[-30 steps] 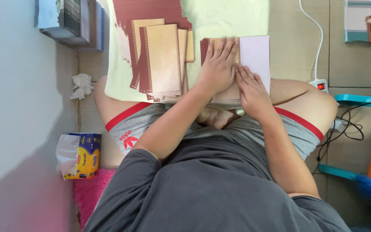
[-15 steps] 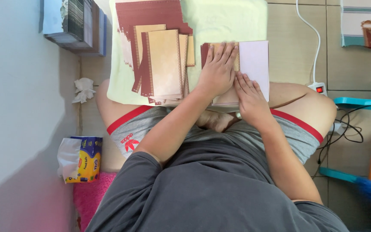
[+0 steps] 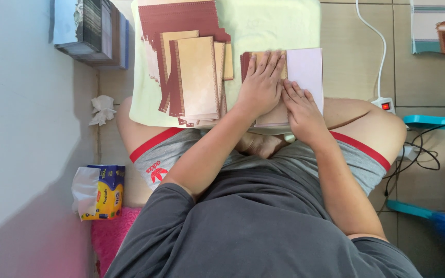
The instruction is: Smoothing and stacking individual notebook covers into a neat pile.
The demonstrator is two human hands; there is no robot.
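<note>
A yellow-and-blue tissue pack [image 3: 99, 191] lies by the wall, left of our knee. Our left hand [image 3: 261, 86] presses flat, fingers spread, on the folded card stack [image 3: 305, 72] on the pale cloth [image 3: 269, 25]; our right hand [image 3: 304, 114] rests open on it, both unmoved since before.

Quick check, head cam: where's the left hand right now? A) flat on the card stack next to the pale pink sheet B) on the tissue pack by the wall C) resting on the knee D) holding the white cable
A: the left hand lies palm down, fingers spread, on the card stack, right beside the pale pink sheet; the right hand rests just next to it on the same stack.
</note>
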